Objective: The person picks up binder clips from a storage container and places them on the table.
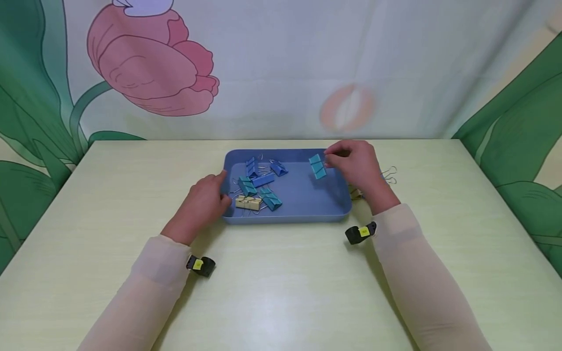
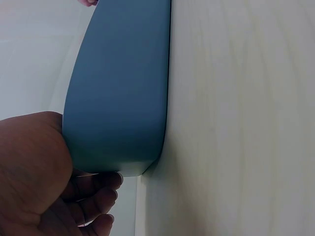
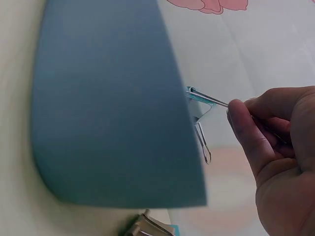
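Observation:
My right hand (image 1: pixel 354 163) pinches a teal binder clip (image 1: pixel 317 166) by its wire handle, between thumb and forefinger, above the right part of a blue tray (image 1: pixel 307 219). In the right wrist view the tray's wall (image 3: pixel 113 108) hides part of that clip. At the tray's left end my left hand (image 1: pixel 199 207) grips the rim, its other fingers (image 2: pixel 96 201) curled against the outside of the end wall. Inside the tray, on the left, lie several binder clips: blue ones (image 1: pixel 263 180), teal ones (image 1: pixel 270 199) and a yellow one (image 1: pixel 248 203).
More binder clips lie on the table (image 1: pixel 281 278) just right of the tray, among them a yellow one (image 1: pixel 354 193), partly hidden by my right hand and forearm. A curtain (image 1: pixel 281 63) printed with flowers and leaves hangs behind the table's far edge.

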Available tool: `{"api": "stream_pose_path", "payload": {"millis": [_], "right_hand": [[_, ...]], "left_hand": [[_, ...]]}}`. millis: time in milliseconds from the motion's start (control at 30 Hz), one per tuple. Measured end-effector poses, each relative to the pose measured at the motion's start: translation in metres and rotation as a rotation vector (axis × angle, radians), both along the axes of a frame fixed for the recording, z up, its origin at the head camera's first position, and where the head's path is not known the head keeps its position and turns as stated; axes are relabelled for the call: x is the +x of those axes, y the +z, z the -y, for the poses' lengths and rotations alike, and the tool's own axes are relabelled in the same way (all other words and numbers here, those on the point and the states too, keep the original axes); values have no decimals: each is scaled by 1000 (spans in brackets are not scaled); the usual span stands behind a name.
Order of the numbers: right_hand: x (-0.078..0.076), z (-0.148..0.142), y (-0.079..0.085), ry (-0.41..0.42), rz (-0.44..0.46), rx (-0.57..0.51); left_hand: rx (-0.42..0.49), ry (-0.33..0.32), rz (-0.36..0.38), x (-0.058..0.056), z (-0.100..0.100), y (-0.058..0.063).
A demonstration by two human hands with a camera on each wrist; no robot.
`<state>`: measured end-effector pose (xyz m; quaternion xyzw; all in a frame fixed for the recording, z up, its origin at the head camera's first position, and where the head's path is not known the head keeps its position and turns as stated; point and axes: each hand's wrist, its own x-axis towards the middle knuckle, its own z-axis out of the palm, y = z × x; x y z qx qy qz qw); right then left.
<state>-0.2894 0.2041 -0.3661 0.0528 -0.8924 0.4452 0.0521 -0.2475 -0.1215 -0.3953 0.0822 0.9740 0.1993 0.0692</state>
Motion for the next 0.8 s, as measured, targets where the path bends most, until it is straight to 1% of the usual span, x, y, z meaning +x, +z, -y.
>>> {"api": "stream_pose_path", "payload": {"millis": [167, 300, 467, 667, 800], "right_hand": [[5, -5, 6, 7, -11, -7], [10, -9, 11, 12, -37, -10], [16, -17, 13, 13, -63, -2], [22, -24, 12, 11, -39, -12], [26, -29, 13, 2, -23, -32]], "left_hand": [[-1, -9, -11, -1, 0, 2], [1, -11, -16, -2, 0, 1], [2, -15, -19, -1, -1, 2], [2, -11, -18, 1, -1, 0], [3, -5, -15, 0, -1, 0]]}}
